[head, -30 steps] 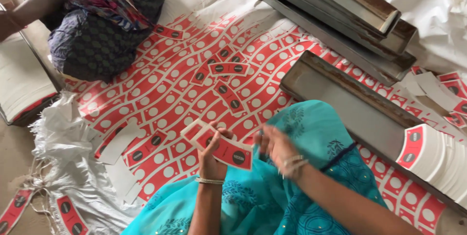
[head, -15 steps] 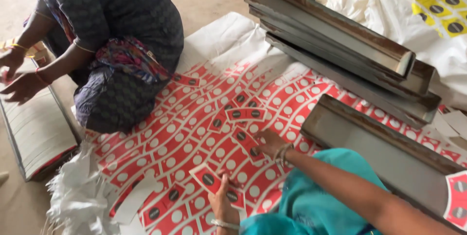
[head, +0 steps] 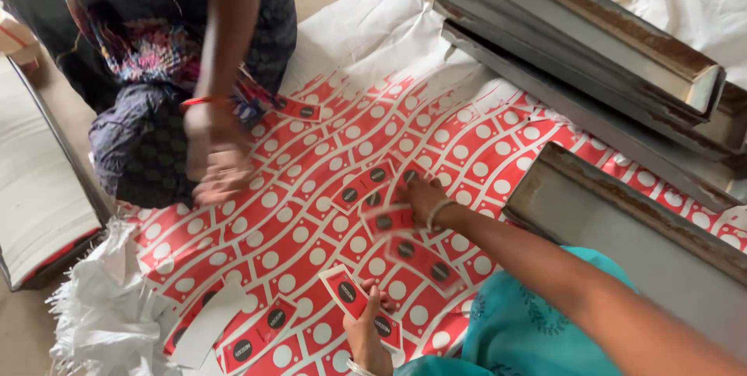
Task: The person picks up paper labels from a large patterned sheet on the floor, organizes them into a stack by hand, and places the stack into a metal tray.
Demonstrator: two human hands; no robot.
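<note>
Loosely, left hand (head: 366, 329) pinches glossy card (head: 348, 295)

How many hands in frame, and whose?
3. Wearer's left hand low centre, holding a red card; wearer's right hand reaching mid-sheet onto the loose cards; a co-worker's hand at left. Co-worker's other hand may be hidden.

Red label strips with dark round spots, spread over the printed sheet

The left hand (head: 366, 329) pinches one red strip (head: 352, 298), tilted, with a black dot showing near its top end. The right hand (head: 420, 193) rests on a loose cluster of similar strips (head: 366, 185) lying flat at mixed angles, and I think it's lifting one blurred piece (head: 389, 220), hard to say.
</note>
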